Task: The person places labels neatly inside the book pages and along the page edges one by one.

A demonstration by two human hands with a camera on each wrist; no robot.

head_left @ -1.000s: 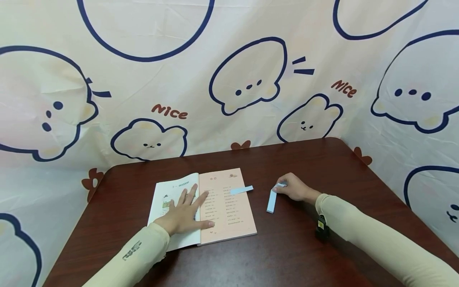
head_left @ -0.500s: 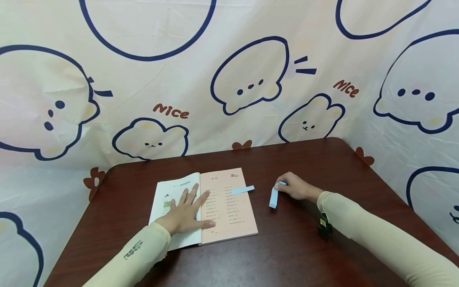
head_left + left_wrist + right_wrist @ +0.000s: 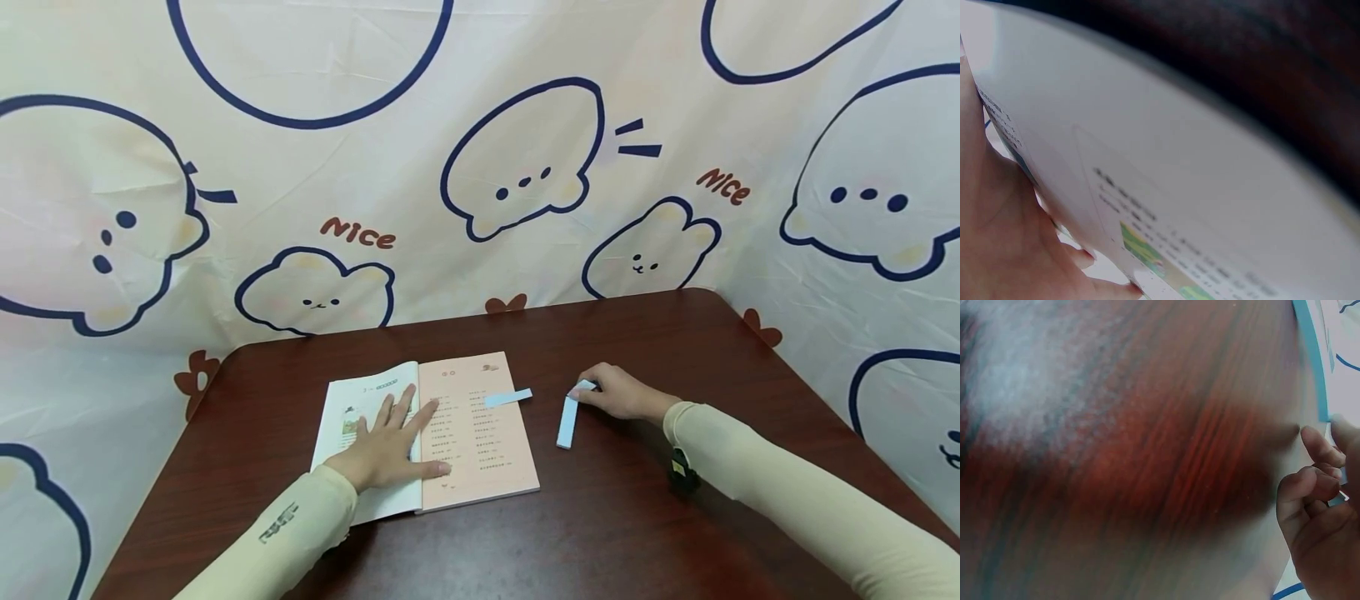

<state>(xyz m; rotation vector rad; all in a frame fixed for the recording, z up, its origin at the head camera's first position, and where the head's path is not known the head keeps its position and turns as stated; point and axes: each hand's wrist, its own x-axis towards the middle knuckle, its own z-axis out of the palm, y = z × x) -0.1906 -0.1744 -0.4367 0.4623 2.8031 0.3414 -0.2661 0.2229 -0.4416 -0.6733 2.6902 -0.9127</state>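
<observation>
An open book (image 3: pixel 480 475) lies on the brown table, a white page on its left side and a pink printed page on its right. My left hand (image 3: pixel 386 454) rests spread over the middle of it, fingers straight, across both pages. Across the right edge of the pink page sticks out a light blue paper strip (image 3: pixel 510 398). To the right of the book, my right hand (image 3: pixel 611 392) pinches the upper end of a narrow light blue sticky-note pad (image 3: pixel 567 425). In the right wrist view that pad (image 3: pixel 1313 362) runs upward from curled fingers (image 3: pixel 1300 490).
The dark brown table (image 3: pixel 480 554) stretches around the book on all sides. Behind it hangs a cream curtain (image 3: pixel 405 183) printed with cartoon animals. A small dark device (image 3: pixel 681 468) is strapped to the right wrist.
The pad's lower end looked tipped and thicker half a second ago. Now it reaches lower and a little left, showing its flat face. My left hand and the book stay put.
</observation>
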